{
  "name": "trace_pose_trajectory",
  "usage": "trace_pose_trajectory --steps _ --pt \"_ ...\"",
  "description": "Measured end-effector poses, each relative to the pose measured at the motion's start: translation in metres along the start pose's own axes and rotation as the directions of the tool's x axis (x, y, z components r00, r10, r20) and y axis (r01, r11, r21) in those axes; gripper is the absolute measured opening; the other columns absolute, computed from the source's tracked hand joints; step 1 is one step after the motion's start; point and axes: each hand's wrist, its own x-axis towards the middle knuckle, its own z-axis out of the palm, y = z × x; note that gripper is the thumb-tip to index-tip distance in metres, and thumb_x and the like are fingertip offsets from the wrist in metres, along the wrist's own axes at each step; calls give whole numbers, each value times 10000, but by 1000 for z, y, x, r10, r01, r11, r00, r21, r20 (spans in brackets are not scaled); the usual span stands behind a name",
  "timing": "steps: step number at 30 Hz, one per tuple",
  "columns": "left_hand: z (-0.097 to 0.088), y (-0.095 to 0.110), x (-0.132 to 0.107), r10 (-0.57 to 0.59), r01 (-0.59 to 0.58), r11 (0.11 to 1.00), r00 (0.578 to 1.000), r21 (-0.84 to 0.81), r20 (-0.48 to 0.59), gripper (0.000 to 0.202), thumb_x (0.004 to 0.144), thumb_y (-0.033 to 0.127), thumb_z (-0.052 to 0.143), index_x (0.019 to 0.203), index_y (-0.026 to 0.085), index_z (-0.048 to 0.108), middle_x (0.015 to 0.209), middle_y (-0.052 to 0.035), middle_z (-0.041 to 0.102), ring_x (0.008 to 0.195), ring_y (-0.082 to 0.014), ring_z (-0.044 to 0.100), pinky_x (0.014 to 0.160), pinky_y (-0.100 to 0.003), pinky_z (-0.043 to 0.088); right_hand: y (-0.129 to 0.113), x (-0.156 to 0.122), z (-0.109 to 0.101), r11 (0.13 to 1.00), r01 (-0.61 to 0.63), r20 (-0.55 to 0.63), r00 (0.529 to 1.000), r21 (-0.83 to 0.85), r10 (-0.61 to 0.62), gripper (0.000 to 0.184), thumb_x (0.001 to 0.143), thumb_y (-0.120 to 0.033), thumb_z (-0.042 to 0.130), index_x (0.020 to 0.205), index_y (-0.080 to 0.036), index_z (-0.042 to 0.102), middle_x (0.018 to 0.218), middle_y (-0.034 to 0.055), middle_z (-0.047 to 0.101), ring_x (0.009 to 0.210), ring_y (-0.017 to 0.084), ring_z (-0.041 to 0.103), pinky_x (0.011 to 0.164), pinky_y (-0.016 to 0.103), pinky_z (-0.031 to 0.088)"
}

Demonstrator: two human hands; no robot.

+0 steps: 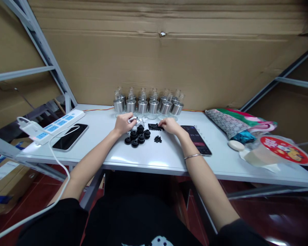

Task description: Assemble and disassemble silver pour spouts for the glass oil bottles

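My left hand (123, 123) is closed around a small silver metal part (132, 119) at the back middle of the white table (154, 157). Just in front of it lies a cluster of black round caps (138, 136). My right hand (170, 125) rests on the table with its fingers pinched at a pile of small black pieces (155, 127); what they grip is too small to name. A few more tiny black pieces (157, 139) lie loose in front. A row of silver cans with clear tops (147, 104) stands behind both hands.
A white power strip (53, 125) and a dark phone (70, 136) lie at the left, with a white cable trailing off the edge. A second phone (197, 139) with its screen lit lies right of my right hand. Cloth pouches (236, 123), a white oval object (236, 145) and a lidded tub (279, 152) sit at the right. Cardboard lines the back.
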Motion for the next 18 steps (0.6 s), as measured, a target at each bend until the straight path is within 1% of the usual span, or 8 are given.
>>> trace_pose_trajectory --steps 6,10,15,18 --pt "0 0 0 -4 4 1000 1000 -8 -1 234 715 271 470 574 201 297 513 28 371 489 -115 370 518 -252 284 -3 -1 -1 1000 -24 -17 1000 12 24 334 776 -24 458 910 -150 737 850 55 741 801 162 655 781 225 463" --pt "0 0 0 -9 9 1000 1000 -7 2 236 710 268 476 571 201 298 514 24 382 498 -120 384 525 -255 291 -4 -1 -2 1000 -23 -24 999 21 23 348 780 -23 457 955 -155 727 884 55 743 832 162 660 805 230 465" --pt "-1 0 0 -13 14 1000 1000 -4 15 238 713 264 479 573 201 296 518 24 380 499 -118 374 523 -252 286 -6 -2 -3 1000 -16 0 1000 24 16 344 763 -16 470 902 -155 753 955 61 744 912 180 664 859 235 461" --pt "-1 1 0 0 0 1000 1000 -6 6 245 719 261 479 573 201 292 516 26 375 494 -116 369 521 -254 284 -7 -2 -4 999 -17 13 1000 27 17 356 749 -7 472 890 -157 763 959 61 745 933 187 663 870 233 460"
